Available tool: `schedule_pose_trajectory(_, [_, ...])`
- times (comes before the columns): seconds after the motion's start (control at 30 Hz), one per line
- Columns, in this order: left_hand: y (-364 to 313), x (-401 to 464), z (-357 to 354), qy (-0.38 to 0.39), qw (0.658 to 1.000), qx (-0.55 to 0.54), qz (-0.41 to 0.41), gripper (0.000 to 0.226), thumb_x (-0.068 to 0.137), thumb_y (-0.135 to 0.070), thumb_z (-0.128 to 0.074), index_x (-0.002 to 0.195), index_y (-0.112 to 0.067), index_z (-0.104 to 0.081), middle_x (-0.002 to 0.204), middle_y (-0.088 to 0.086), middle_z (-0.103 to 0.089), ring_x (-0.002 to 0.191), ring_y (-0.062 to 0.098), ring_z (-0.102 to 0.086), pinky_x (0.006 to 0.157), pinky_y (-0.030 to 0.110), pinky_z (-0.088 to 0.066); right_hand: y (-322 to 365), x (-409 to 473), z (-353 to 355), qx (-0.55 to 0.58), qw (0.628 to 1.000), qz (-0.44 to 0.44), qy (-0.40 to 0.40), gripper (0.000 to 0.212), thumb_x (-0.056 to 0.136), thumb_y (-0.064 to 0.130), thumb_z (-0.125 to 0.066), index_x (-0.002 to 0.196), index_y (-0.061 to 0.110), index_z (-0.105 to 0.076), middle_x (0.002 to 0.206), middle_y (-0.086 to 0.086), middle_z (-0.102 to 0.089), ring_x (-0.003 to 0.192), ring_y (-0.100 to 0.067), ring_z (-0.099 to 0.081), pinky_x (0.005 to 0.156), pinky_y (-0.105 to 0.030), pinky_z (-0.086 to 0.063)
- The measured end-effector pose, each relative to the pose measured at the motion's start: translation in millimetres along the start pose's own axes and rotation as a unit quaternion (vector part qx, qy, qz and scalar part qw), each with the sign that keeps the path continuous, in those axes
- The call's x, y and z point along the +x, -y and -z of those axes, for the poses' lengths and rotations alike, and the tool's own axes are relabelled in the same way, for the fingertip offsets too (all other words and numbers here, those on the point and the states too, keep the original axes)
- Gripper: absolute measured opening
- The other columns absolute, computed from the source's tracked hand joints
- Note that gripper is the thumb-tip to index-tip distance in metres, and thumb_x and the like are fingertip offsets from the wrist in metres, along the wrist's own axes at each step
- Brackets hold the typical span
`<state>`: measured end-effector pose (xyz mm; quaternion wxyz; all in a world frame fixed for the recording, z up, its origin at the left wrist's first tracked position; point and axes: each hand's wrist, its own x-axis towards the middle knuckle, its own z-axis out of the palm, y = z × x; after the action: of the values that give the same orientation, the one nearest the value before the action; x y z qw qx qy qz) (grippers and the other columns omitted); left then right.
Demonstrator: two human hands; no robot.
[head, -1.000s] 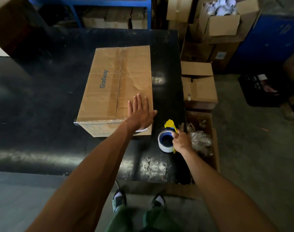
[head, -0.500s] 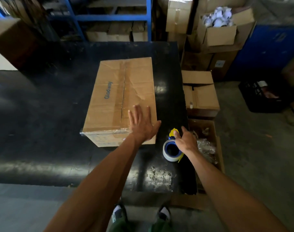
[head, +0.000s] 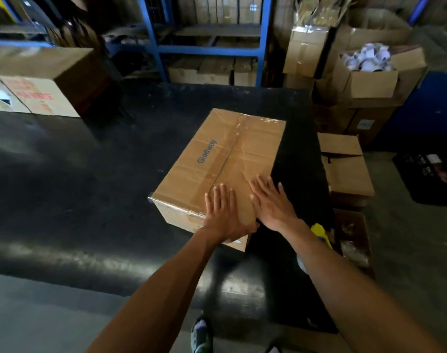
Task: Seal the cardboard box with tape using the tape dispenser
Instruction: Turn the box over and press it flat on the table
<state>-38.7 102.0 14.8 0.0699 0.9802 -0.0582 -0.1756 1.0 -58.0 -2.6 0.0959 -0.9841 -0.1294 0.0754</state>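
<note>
Cardboard box [head: 225,159] at frame centre on the black table [head: 90,200], clear tape along its seam. Left hand [head: 223,212] and right hand [head: 273,202] lie flat, fingers spread, holding nothing, on its near end. Tape dispenser [head: 319,233] sits lower right, half hidden; likely the press-down stage, next firm rubbing along the seam.

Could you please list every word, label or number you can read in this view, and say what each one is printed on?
"Glodway": blue print on the top of the cardboard box under both hands.
Red lettering on the side of the large carton at far left: too blurred to read.
Small label on the brown box at right, behind the table: too small to read.
Nothing else legible.
</note>
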Motion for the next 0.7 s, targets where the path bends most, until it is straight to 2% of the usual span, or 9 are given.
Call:
schedule_pose_trajectory(0.1, [39,4,10,0.028,0.998,0.034,-0.042,0.142,0.048,-0.095,-0.011,0.155,-0.005,0.015,0.16,0.022,0.025,0.147,0.037,0.025,0.119,0.059,0.009,28,2,-9,-0.015,0.999,-0.007,-0.034,0.056,0.103,0.045,-0.021,0.155,0.023,-0.023,0.164,0.0,-0.015,0.151,-0.023,-0.002,0.121,-0.048,0.001])
schedule_pose_trajectory(0.2, [80,13,25,0.079,0.99,0.085,-0.077,0.137,0.064,-0.093,-0.038,0.153,-0.008,0.022,0.157,0.02,0.033,0.145,0.036,0.031,0.119,0.059,0.009,45,10,-4,0.01,0.999,0.02,-0.038,0.054,0.1,0.048,-0.028,0.151,0.031,-0.033,0.16,0.004,-0.028,0.15,-0.022,-0.012,0.121,-0.048,-0.002])
schedule_pose_trajectory(0.27, [109,17,39,0.112,0.981,0.123,-0.102,0.133,0.073,-0.087,-0.047,0.151,-0.011,0.028,0.155,0.019,0.037,0.144,0.035,0.033,0.119,0.057,0.01,49,19,4,0.012,0.999,0.032,-0.041,0.049,0.1,0.048,-0.032,0.147,0.034,-0.041,0.158,0.001,-0.032,0.149,-0.025,-0.013,0.121,-0.049,-0.002])
schedule_pose_trajectory(0.33, [136,18,55,0.143,0.969,0.153,-0.133,0.134,0.073,-0.084,-0.053,0.15,-0.014,0.031,0.155,0.017,0.038,0.144,0.034,0.032,0.12,0.054,0.01,49,32,12,0.015,1.0,-0.014,-0.019,0.053,0.101,0.048,-0.029,0.149,0.029,-0.036,0.163,-0.005,-0.019,0.151,-0.026,-0.003,0.121,-0.049,0.001])
schedule_pose_trajectory(0.4, [161,19,70,0.162,0.958,0.174,-0.162,0.138,0.07,-0.081,-0.062,0.151,-0.017,0.03,0.157,0.014,0.035,0.146,0.034,0.028,0.121,0.052,0.006,48,40,14,-0.002,0.998,-0.062,0.024,0.061,0.101,0.053,-0.021,0.155,0.026,-0.018,0.165,-0.006,0.001,0.15,-0.025,0.009,0.12,-0.05,0.005])
schedule_pose_trajectory(0.47, [181,22,78,0.161,0.954,0.181,-0.178,0.141,0.066,-0.075,-0.07,0.153,-0.02,0.026,0.16,0.012,0.031,0.148,0.033,0.024,0.122,0.052,0.003,54,38,11,-0.004,0.996,-0.066,0.052,0.068,0.099,0.06,-0.013,0.157,0.026,-0.004,0.164,-0.003,0.01,0.149,-0.025,0.014,0.119,-0.05,0.007])
schedule_pose_trajectory(0.53, [196,27,81,0.155,0.954,0.18,-0.184,0.141,0.066,-0.069,-0.076,0.154,-0.022,0.024,0.161,0.011,0.029,0.148,0.032,0.024,0.121,0.05,0.004,68,31,4,0.008,0.997,-0.068,0.037,0.07,0.098,0.061,-0.01,0.157,0.025,-0.002,0.165,-0.004,0.007,0.15,-0.026,0.009,0.12,-0.051,0.006])
schedule_pose_trajectory(0.7, [211,40,91,0.16,0.954,0.19,-0.165,0.139,0.067,-0.048,-0.083,0.154,-0.026,0.022,0.161,0.009,0.029,0.149,0.032,0.021,0.121,0.05,-0.001,98,22,-3,-0.008,0.995,-0.099,0.003,0.066,0.099,0.059,-0.013,0.156,0.026,-0.012,0.165,-0.006,-0.008,0.15,-0.029,-0.006,0.12,-0.051,-0.002])
